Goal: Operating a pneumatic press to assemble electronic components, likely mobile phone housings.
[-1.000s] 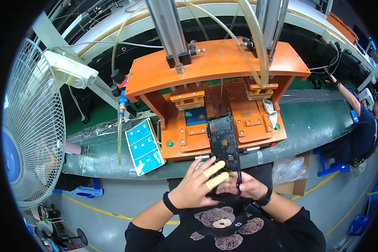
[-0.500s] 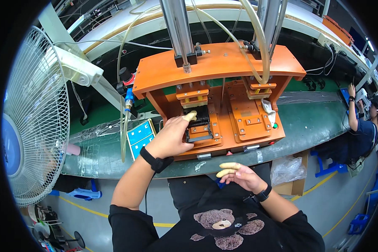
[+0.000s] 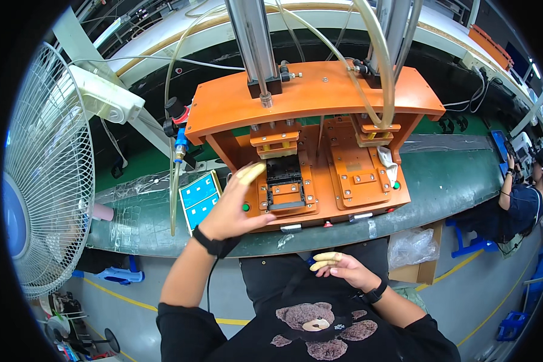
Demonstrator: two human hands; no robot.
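My left hand (image 3: 230, 204) is open beside the left station of an orange press (image 3: 314, 90), thumb and fingers spread, with pale finger cots on. It holds nothing. Right of its fingertips, a black plastic frame (image 3: 285, 181) lies in the left fixture (image 3: 311, 192), under the raised press head (image 3: 274, 140). Low in front of my body, my right hand (image 3: 351, 269) has its fingers curled together, also in pale cots. A small dark blue thing (image 3: 311, 261) shows at its fingertips; its kind is too small to make out.
The right fixture (image 3: 357, 175) has a white crumpled piece (image 3: 388, 161) beside it. Left of the press lies a blue-topped panel (image 3: 200, 201). A fan (image 3: 48, 169) stands far left. A box with clear plastic bags (image 3: 415, 248) sits below the bench. Another person (image 3: 520, 196) works far right.
My left hand has let go of the black frame and drawn back left and slightly down, fingers spreading. The frame stays in the fixture. My right hand has dropped slightly toward my body.
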